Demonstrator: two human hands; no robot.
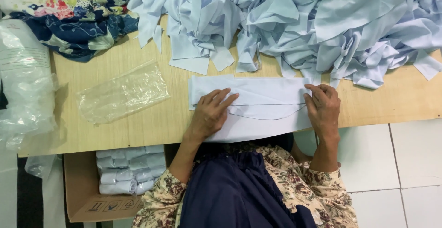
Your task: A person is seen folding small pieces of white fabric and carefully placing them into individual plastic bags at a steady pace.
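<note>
Left hand lies flat, fingers open, on the half-folded pale-blue cloth, right hand pinching its 3 o'clock edge; an unfolded heap waits at 12 o'clock

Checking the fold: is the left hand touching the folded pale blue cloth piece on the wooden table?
Touching. The head view shows the left hand lying flat on the folded pale blue cloth piece, fingers spread across its top layer, no gap.
</note>
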